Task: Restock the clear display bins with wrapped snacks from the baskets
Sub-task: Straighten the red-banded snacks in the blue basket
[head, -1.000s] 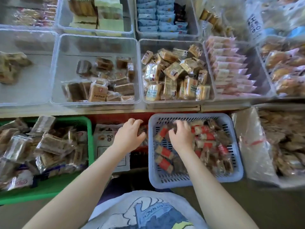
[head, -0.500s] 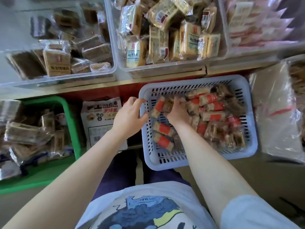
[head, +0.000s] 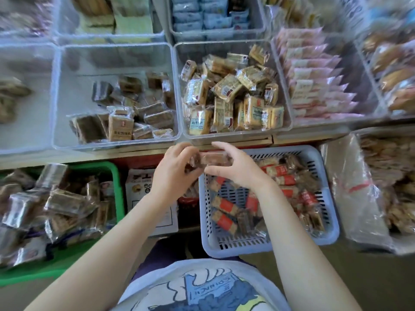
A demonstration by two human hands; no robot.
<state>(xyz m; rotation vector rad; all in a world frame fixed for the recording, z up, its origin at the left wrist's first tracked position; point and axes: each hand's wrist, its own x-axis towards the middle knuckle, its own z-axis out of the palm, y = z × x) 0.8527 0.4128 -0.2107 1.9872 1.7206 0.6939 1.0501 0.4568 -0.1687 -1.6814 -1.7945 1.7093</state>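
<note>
Two hands now hold one load between them: your left hand and right hand have come up out of the lavender slotted plastic basket and meet above its far-left corner, at about 12 o'clock from your body. Half a second ago both were down among the packets; now their fingers are curled round a small bundle of clear-wrapped brown snack bars, the left hand gripping its left end, the right gripping its right end. How many bars are in the bundle cannot be told; it is blurred.

The bundle sits just short of the front lip of the bench, directly below the seam between two clear plastic display bins. The bin at 11 o'clock holds a thin scatter of dark brown wrapped squares, with much bare floor. The bin at 1 o'clock is heaped with tan wrapped biscuits.

Judgement: the pick is done and the carry has begun. Neither near bin visibly stocks red-banded bars like those left in the basket, so the destination cannot be confirmed from here. The green plastic basket at 9 o'clock, full of silvery-wrapped packets, is untouched.
</note>
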